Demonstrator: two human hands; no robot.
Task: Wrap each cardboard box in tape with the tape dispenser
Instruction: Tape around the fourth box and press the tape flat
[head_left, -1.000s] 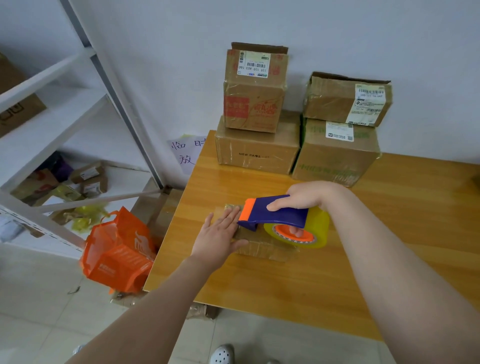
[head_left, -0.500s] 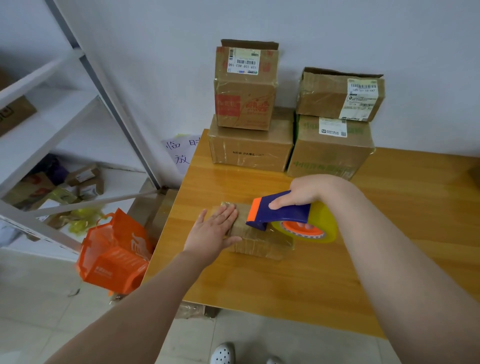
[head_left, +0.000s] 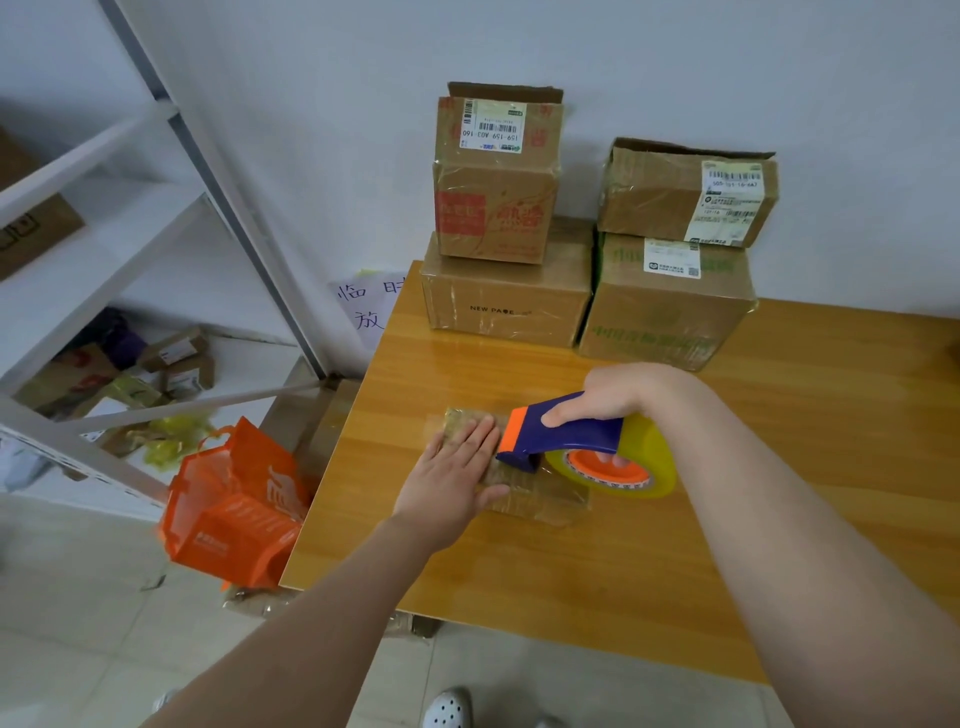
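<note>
Near the counter's left edge, the left hand still presses flat, fingers straight, on the small cardboard box. The right hand grips the tape dispenser atop the box, barely shifted from half a second ago.

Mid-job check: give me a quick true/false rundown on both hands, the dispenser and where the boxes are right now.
1. The right hand grips the tape dispenser. True.
2. The left hand lies flat on the small box. True.
3. The small box sits on the floor. False: it lies on the wooden table.
4. Five boxes stand against the wall. False: the stacked boxes number four, in two stacks of two.
5. The tape roll is yellowish, on an orange hub. True.
</note>
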